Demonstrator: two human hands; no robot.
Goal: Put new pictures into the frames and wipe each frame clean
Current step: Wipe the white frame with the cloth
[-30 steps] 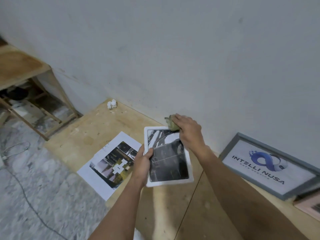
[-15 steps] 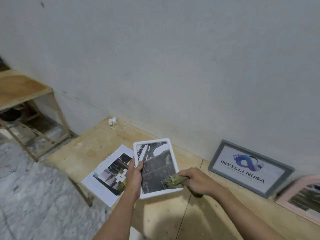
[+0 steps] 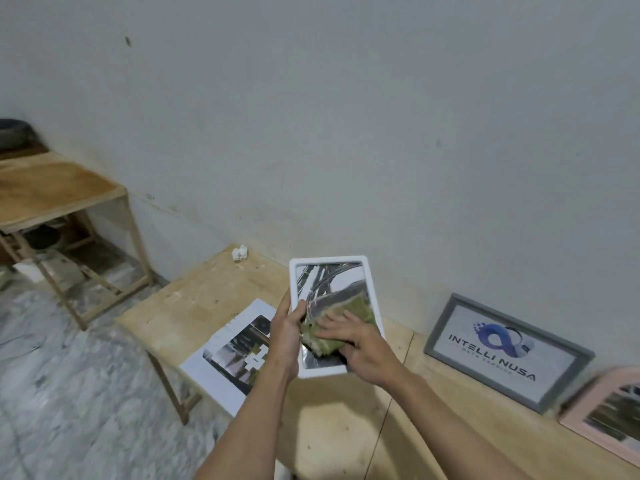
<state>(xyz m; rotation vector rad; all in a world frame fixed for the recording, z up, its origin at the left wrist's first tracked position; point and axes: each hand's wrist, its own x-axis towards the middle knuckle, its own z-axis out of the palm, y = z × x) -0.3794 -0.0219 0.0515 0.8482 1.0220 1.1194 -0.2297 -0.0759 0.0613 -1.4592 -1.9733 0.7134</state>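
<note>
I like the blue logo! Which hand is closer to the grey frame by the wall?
Right. The right hand presses a cloth on the white frame, nearest the grey frame. The left hand grips the far edge.

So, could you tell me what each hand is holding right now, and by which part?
The left hand grips the white frame by its left edge. The right hand presses a green cloth flat on the frame's glass.

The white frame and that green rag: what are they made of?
White frame: looks like smooth plastic, with rounded corners and an even sheen, though painted wood is possible. Green rag: soft cloth, bunched and creased under the right hand.
</note>
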